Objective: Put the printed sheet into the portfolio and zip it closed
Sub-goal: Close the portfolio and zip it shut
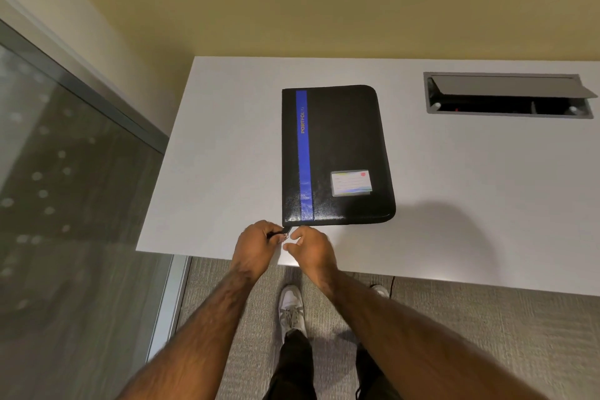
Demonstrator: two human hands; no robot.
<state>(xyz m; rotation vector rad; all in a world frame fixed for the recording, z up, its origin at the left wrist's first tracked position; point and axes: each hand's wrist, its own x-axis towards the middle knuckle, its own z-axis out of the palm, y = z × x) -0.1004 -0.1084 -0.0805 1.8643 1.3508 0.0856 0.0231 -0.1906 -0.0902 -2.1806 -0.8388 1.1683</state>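
A person's left hand (256, 245) pinches the small zipper pull (283, 231) at the near corner of a closed black portfolio (341, 153), which lies flat on the table (454, 188) just beyond both hands. The right hand (311, 248) hovers alongside, loosely curled and empty. The glossy, blue-striped cover looks stiff, light and probably slippery, so it is best steadied at that corner.

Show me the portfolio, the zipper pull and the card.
portfolio (344, 140): head view, black cover's middle.
zipper pull (281, 231): head view, tab at near left corner.
card (351, 183): head view, its middle.
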